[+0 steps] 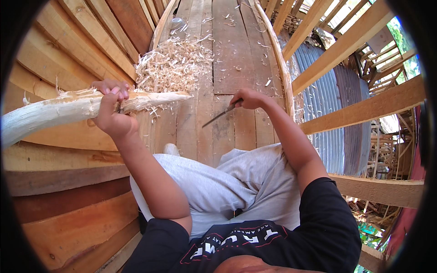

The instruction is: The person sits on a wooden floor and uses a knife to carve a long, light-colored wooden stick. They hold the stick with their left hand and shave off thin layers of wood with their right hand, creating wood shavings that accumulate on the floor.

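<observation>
A thick pale wooden pole (50,113), its bark stripped, reaches in from the left edge and tapers to a whittled point. Near that tapered end, my left hand (116,113) is closed around the wood, with rough splinters around the grip. My right hand (250,98) grips a knife (219,115) by its handle. Its long, narrow dark blade points down and left over the floor, apart from the pole's tip. The fingers cover most of the handle.
Curly wood shavings (175,66) lie heaped on the plank floor (227,50) beyond the pole. Stacked boards (63,59) line the left side. Slanted wooden rails (364,109) and corrugated metal sheets (312,91) stand at the right. A small clear container (178,23) sits farther off.
</observation>
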### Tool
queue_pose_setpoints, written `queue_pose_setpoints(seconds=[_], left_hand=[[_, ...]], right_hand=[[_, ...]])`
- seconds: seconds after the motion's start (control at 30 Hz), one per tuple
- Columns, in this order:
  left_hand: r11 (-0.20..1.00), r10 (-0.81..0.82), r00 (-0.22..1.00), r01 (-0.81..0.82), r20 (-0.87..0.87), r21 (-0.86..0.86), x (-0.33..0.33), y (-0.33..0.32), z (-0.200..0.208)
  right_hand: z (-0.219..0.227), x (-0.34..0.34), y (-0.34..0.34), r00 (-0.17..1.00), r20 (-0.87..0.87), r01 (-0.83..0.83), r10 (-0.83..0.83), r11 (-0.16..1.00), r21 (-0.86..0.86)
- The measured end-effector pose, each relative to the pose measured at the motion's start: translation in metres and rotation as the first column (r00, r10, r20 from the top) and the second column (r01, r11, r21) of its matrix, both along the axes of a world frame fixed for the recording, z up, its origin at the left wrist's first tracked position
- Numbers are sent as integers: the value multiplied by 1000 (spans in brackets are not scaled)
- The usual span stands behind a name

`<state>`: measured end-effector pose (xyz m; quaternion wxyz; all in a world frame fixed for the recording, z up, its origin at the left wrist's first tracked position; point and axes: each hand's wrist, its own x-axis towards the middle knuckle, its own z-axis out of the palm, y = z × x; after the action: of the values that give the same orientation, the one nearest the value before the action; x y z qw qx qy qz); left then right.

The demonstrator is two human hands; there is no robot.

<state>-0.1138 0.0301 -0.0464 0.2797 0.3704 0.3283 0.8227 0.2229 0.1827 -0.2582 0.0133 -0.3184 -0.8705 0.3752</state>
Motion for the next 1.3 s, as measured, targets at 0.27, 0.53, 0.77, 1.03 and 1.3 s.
queue_pose_setpoints(seconds=[0.27, 0.53, 0.77, 1.03, 1.3], left_hand=[[1000, 14, 1000, -14, -10, -7, -1, -2, 1], [1000, 1, 1000, -1, -13, -6, 2, -1, 1], [1000, 20, 1000, -20, -20, -5, 0, -2, 1], [1000, 5, 1000, -5, -14, 7, 0, -1, 1], [1000, 18, 999, -18, -32, 0, 2, -3, 2]], right_hand=[[16, -2, 9, 905, -62, 425, -420, 894, 141], [27, 1, 14, 869, -94, 477, -485, 776, 413], [46, -1, 7, 899, 28, 382, -436, 816, 433], [45, -5, -2, 896, 107, 340, -432, 820, 461], [47, -12, -2, 891, 79, 383, -448, 833, 399]])
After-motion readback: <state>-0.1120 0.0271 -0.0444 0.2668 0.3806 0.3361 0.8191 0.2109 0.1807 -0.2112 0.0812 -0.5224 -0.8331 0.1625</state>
